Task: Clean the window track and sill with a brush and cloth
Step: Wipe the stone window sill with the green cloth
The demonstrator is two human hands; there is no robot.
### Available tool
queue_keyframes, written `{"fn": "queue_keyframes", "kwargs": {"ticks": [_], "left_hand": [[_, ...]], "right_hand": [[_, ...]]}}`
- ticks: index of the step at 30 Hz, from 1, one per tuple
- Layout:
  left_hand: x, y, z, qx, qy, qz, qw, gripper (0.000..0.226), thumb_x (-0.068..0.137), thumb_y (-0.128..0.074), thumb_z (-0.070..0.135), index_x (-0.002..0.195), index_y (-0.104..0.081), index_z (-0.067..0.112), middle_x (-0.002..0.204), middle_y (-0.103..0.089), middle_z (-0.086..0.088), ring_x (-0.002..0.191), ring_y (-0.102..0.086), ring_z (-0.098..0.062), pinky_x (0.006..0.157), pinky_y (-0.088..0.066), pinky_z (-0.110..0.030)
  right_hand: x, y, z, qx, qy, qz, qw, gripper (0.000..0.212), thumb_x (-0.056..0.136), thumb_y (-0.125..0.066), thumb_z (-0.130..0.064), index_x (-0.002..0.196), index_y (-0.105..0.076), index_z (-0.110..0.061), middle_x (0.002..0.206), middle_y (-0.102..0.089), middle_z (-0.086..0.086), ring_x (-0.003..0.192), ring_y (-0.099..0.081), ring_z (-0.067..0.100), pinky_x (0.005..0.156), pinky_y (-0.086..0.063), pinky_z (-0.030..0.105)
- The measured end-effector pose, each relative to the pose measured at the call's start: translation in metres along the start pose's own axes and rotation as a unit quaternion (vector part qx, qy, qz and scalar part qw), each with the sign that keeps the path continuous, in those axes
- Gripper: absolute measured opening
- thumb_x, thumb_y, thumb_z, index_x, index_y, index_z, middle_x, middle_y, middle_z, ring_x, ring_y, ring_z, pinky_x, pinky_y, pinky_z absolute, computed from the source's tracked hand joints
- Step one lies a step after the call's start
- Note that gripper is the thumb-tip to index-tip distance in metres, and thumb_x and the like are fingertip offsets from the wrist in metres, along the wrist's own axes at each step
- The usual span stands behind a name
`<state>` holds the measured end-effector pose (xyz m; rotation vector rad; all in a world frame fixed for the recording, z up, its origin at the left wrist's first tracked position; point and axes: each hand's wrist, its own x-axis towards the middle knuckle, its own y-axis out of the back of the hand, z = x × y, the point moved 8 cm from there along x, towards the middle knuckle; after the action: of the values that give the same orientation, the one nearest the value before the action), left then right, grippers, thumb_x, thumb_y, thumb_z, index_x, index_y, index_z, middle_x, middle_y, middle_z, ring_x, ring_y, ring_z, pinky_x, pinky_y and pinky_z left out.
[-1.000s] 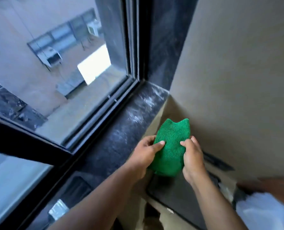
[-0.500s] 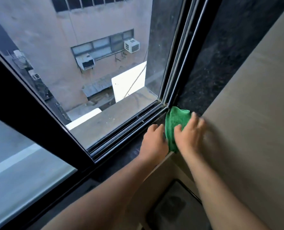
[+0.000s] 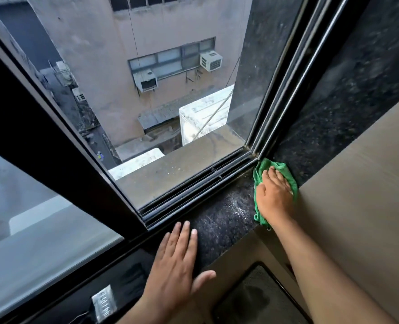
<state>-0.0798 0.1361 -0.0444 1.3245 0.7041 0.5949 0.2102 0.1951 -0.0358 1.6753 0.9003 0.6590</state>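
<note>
Sill: the dark speckled polished-stone window sill (image 3: 219,220) is seen across the lower centre of the frame, with pale dust smeared over its middle stretch.
Cloth: a folded green microfibre cloth (image 3: 260,168) is pressed flat on the sill at centre right, tucked into the corner where sill, track and side wall meet.
Right hand: the right hand (image 3: 274,195) is laid palm-down on the cloth with fingers extended toward the corner; the cloth is pressed rather than clutched.
Left hand: the left hand (image 3: 177,260) is spread flat at lower centre, fingers straight, resting on the sill's near edge; nothing is held in it.
Track: the black metal sliding window track (image 3: 193,190) is seen running diagonally beside the sill, from lower centre to the corner; specks of grit are visible along its grooves.
Brush: none is visible in the frame.
Done: little can be credited as finished; wiping is judged to be only starting at the corner.
Left: the dusty middle of the sill remains to be wiped, and the track grooves appear yet to be brushed out.
</note>
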Motion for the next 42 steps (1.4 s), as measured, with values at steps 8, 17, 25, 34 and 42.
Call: {"fn": "queue_keyframes", "kwargs": {"ticks": [8, 17, 25, 34, 42], "left_hand": [[-0.005, 0.0, -0.004, 0.0, -0.012, 0.004, 1.0, 0.092, 0.09, -0.026, 0.074, 0.141, -0.045, -0.001, 0.152, -0.037, -0.021, 0.141, -0.032, -0.036, 0.108, -0.025, -0.049], [-0.011, 0.004, -0.009, 0.001, -0.033, 0.014, 0.999, 0.079, 0.096, -0.027, 0.065, 0.145, -0.04, 0.005, 0.156, -0.03, -0.015, 0.145, -0.027, -0.031, 0.111, -0.021, -0.046], [-0.009, -0.003, -0.015, -0.018, -0.021, 0.006, 1.0, 0.082, 0.096, -0.026, 0.065, 0.148, -0.034, 0.002, 0.158, -0.026, -0.016, 0.148, -0.02, -0.029, 0.114, -0.02, -0.045], [-0.01, 0.003, -0.016, -0.024, -0.011, 0.004, 1.0, 0.081, 0.095, -0.026, 0.064, 0.147, -0.036, 0.002, 0.157, -0.028, -0.016, 0.146, -0.024, -0.03, 0.114, -0.018, -0.044], [-0.011, 0.003, -0.019, -0.021, 0.014, 0.003, 1.0, 0.074, 0.083, -0.041, 0.041, 0.143, -0.041, -0.001, 0.152, -0.036, -0.022, 0.142, -0.034, -0.034, 0.112, -0.02, -0.047]], "right_hand": [[-0.081, -0.028, -0.082, 0.123, 0.122, -0.086, 0.981, 0.065, 0.087, -0.023, -0.034, 0.133, -0.058, -0.003, 0.145, -0.052, 0.015, 0.143, -0.036, 0.028, 0.118, -0.012, 0.035], [-0.006, -0.002, -0.012, -0.118, 0.063, -0.061, 0.989, 0.059, 0.1, -0.03, -0.032, 0.151, -0.028, -0.002, 0.164, -0.008, 0.02, 0.152, -0.003, 0.03, 0.123, -0.004, 0.047], [-0.042, -0.031, -0.071, -0.046, -0.012, -0.002, 0.999, 0.064, 0.097, -0.037, -0.04, 0.144, -0.038, 0.003, 0.161, -0.018, 0.024, 0.151, -0.007, 0.034, 0.122, -0.001, 0.045], [-0.055, 0.01, -0.025, 0.346, -0.093, 0.024, 0.933, 0.048, 0.087, -0.04, -0.034, 0.11, -0.068, -0.003, 0.094, -0.071, 0.01, 0.089, -0.065, 0.033, 0.076, -0.044, 0.034], [-0.12, -0.046, -0.122, 0.04, 0.097, -0.046, 0.993, 0.067, 0.096, -0.011, -0.051, 0.134, -0.053, -0.016, 0.164, -0.01, 0.013, 0.152, -0.002, 0.025, 0.12, 0.004, 0.039]]}}
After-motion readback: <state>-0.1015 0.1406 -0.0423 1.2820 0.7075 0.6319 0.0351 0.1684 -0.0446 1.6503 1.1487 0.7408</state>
